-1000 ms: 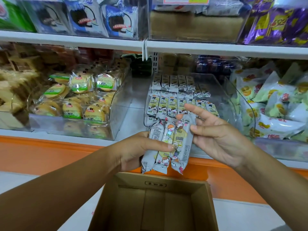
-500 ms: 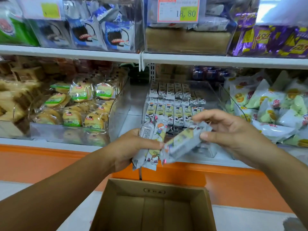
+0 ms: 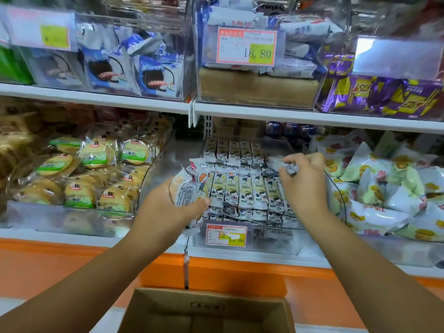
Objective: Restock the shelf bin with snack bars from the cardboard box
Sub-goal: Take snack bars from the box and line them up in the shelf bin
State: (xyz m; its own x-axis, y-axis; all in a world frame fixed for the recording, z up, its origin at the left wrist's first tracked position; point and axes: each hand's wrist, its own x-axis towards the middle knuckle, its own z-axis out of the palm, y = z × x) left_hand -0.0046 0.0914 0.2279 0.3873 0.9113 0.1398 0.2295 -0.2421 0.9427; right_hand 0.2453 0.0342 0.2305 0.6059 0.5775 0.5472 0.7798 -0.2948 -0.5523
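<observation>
Left hand [image 3: 185,205] at front-left corner of shelf bin [image 3: 247,241], closed around spare snack bars [image 3: 187,186], upright. Right hand [image 3: 304,182] over bin's right side, fingers pinched on single bar [image 3: 287,167]. Rows of bars [image 3: 242,188] fill bin middle. Cardboard box [image 3: 206,311] below bin, visible interior bare. Best: lower bar flat into right-rear gap, align with rows, release only once seated.

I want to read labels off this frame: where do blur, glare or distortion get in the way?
Head view: the top-left price tag is smeared by blur and unreadable; glare whitens the clear bin front at upper right; the wide-angle lens bows the shelf edge; the bar in the right hand is blurred; the central price tag still reads 18.80.
</observation>
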